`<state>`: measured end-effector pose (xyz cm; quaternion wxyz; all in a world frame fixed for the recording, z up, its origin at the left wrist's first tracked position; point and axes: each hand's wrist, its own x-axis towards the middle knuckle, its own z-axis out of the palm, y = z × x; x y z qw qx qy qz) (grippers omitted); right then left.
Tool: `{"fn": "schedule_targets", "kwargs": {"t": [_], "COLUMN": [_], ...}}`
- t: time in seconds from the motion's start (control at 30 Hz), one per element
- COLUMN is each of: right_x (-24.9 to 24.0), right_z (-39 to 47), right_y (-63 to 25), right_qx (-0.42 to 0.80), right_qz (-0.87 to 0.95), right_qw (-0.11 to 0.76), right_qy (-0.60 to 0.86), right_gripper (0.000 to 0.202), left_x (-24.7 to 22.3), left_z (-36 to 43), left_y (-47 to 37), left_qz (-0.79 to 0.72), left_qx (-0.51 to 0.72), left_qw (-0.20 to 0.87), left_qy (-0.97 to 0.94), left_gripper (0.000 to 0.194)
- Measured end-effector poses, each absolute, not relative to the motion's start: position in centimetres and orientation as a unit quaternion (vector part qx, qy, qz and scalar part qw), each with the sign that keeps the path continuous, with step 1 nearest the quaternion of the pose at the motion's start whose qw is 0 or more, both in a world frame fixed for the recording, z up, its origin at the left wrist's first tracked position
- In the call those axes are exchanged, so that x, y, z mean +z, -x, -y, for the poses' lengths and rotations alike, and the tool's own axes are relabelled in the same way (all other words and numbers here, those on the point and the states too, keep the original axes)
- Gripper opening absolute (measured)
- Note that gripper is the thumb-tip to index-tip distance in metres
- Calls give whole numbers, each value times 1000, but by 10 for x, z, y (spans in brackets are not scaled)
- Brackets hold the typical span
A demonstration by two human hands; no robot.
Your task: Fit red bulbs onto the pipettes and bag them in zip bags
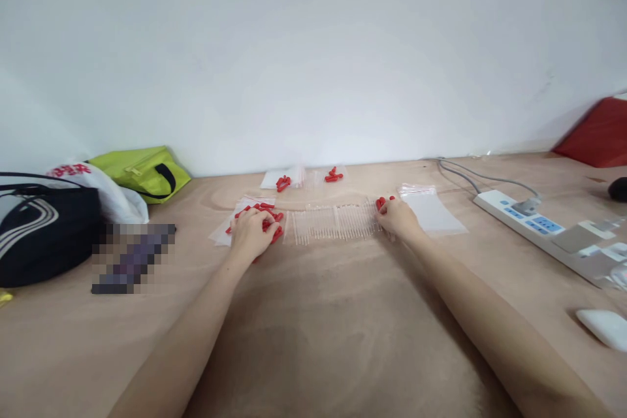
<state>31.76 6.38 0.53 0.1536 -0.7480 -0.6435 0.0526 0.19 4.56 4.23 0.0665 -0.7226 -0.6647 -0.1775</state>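
Observation:
Over a loose pile of small red tube-shaped pieces (267, 206), my left hand (251, 233) is bent downward, its curled fingers among them. What lies between those fingertips is hidden. My right hand (398, 218) is closed in a pinch at the right end of a row of thin clear sticks (337, 222) laid side by side. A few red pieces (381, 202) show right at its fingers; whether they are held or lie behind, I cannot tell. Clear zip bags (225, 230) lie partly under the left pile, and more zip bags (434, 210) are right of my right hand.
Toward the wall, two small groups of red pieces (283, 183) (334, 176) lie on bags. A white power strip (533, 228) with plugs and a white mouse-like object (605, 328) are at right. A black bag (49, 235), green bag (142, 170) and blurred dark object (137, 260) stand left.

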Motion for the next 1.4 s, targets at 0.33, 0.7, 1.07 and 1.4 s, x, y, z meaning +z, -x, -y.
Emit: {"fn": "schedule_targets", "kwargs": {"t": [0.33, 0.7, 1.07, 1.4], "right_x": [9, 21, -12, -18], "right_z": [-74, -55, -11, -5], "right_y": [-315, -316, -296, -286], "right_qx": [87, 74, 62, 60], "right_qz": [610, 635, 798, 822], "right_qw": [116, 166, 372, 328], "right_qy": [779, 751, 471, 462], "right_gripper": [17, 28, 25, 23], "left_x": [47, 56, 31, 4], "left_z": [-42, -40, -21, -5], "left_y": [-2, -3, -50, -67], "left_qz": [668, 674, 495, 396], "left_qx": [-118, -128, -357, -274], "left_qw": [36, 84, -222, -154], "left_qy": [734, 722, 761, 863], "left_gripper": [16, 16, 6, 27]}}
